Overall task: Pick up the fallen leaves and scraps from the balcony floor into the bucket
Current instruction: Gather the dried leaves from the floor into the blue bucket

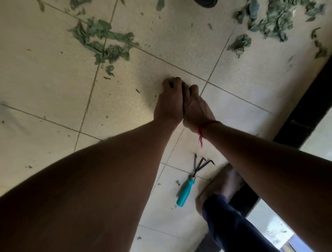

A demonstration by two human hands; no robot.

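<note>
two hands closed over a small clump at mid-floor

beige tiled floor fills the view, and a dark threshold is seen along its edge at 3 o'clock. the work not yet done is shown by the litter: a big leaf heap is spread at 1 o'clock, a second leaf heap at 11 o'clock, and a loose leaf clump just below the first. crumbs are scattered between them. no bucket can be made out with certainty; a dark round object is cut off at 12 o'clock, and what it is cannot be told.

at 5 o'clock a dark blue trouser leg and a bare foot are planted, so a bent or crouched stance is judged, taken to reach the floor. at the centre the left hand and the right hand are pressed side by side, fingers curled down to the tile. the pairing is judged to be a scoop: with two hands together, crumbly leaves can be lifted without spilling. a hand rake with a teal handle is laid aside just beside the foot, untouched, presumably because both hands are needed. a red thread is tied at the right wrist. a small clump of green is clamped under the left fingertips; whether anything is gripped by the right hand is hidden and cannot be told.
</note>
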